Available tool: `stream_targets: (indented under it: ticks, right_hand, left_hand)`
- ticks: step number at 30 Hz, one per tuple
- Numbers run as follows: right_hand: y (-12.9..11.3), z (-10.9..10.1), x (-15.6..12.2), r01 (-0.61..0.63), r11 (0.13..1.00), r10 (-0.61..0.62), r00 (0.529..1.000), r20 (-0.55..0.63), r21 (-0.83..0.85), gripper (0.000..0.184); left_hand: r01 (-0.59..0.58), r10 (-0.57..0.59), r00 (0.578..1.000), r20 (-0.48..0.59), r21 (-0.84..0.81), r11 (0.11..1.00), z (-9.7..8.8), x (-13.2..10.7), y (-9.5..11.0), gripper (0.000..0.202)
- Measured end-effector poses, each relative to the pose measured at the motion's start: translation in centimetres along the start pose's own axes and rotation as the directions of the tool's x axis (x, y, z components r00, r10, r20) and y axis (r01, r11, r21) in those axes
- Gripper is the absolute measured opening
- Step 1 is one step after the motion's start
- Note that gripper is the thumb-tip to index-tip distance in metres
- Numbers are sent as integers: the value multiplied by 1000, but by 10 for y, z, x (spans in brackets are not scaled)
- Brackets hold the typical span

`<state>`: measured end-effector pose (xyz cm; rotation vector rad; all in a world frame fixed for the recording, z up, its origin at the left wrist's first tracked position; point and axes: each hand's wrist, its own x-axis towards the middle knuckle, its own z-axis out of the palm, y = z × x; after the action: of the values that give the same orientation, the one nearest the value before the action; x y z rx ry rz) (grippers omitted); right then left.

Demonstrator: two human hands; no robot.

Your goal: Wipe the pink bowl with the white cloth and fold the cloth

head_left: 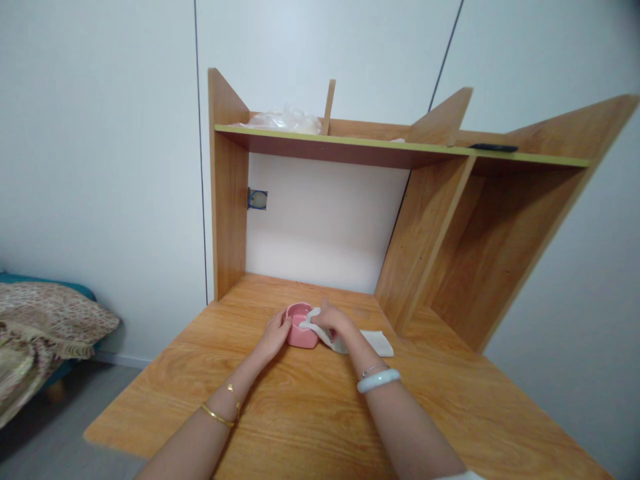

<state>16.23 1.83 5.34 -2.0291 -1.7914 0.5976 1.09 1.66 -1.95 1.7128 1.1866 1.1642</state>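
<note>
A small pink box-shaped container [303,339] with an open top stands on the wooden desk. My left hand [276,333] grips its left side, with the thumb at the rim. A white cloth [377,342] is pinched in my right hand [330,319], which is at the container's right rim. One end of the cloth reaches over the rim into the container. The rest trails under my right wrist and lies on the desk to the right. My right fingertips are partly hidden by the cloth.
A wooden shelf unit [340,143] rises at the back of the desk [295,407]. On its upper board are a clear plastic bag [285,121] and a dark flat object [494,147]. A wall socket box [258,199] shows behind. A bed with a patterned blanket [45,327] is at the left.
</note>
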Motion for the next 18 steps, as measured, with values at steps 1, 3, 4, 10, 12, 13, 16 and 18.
stream_targets:
  ticks: [1, 3, 4, 10, 12, 13, 16, 18]
  right_hand:
    - [0, 1, 1, -31, 999, 30, 999, 36, 23, 75]
    - [-2, 4, 4, -80, 995, 75, 994, 74, 64, 82]
    - [-1, 5, 6, -95, 992, 89, 993, 77, 81, 84]
    - [17, 14, 3, -100, 976, 108, 994, -31, 195, 76]
    - [26, 19, -2, -91, 964, 116, 990, -86, 249, 72]
    - [29, 23, -5, -85, 957, 120, 987, -111, 279, 72]
    - [34, 35, -13, -49, 928, 119, 979, -167, 371, 70]
    - [34, 43, -16, -16, 906, 105, 977, -187, 423, 70]
  left_hand:
    - [-14, 15, 1000, -9, 19, 1000, 0, -1, 1, 41]
    - [-31, 32, 999, -26, 63, 998, 0, -3, 3, 41]
    - [-31, 34, 999, -30, 80, 996, 0, -4, 4, 42]
    - [4, -7, 999, -52, -56, 998, 6, -5, 4, 60]
    - [54, -66, 996, -60, -183, 982, 12, -7, 4, 77]
    - [66, -79, 996, -43, -248, 966, 16, -8, 5, 85]
    - [14, -1, 999, 37, -371, 929, 26, -14, 10, 93]
    - [-59, 65, 998, 6, -340, 939, 29, -17, 15, 86]
